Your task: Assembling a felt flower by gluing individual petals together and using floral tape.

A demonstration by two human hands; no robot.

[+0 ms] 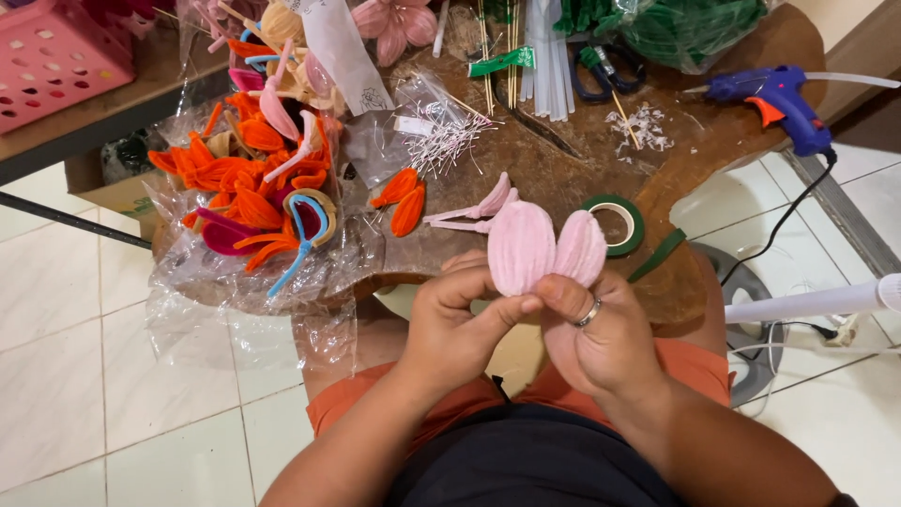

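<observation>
My left hand (453, 324) and my right hand (594, 336) meet at the near edge of a brown table (563, 178). Together they pinch the bases of two fuzzy pink petals (544, 246) made of chenille wire, held upright side by side. A ring sits on a finger of my right hand. Two more slim pink petals (476, 210) lie on the table just beyond. A roll of green floral tape (617, 225) lies right of the held petals, its loose end trailing toward my right hand.
Orange petals (402, 200) lie loose on the table; a clear plastic sheet at left holds a heap of orange and pink petals (253, 178). A blue glue gun (774, 97), scissors (601, 70), white sticks, a pink basket (52, 52) and a white pipe (817, 302) are around.
</observation>
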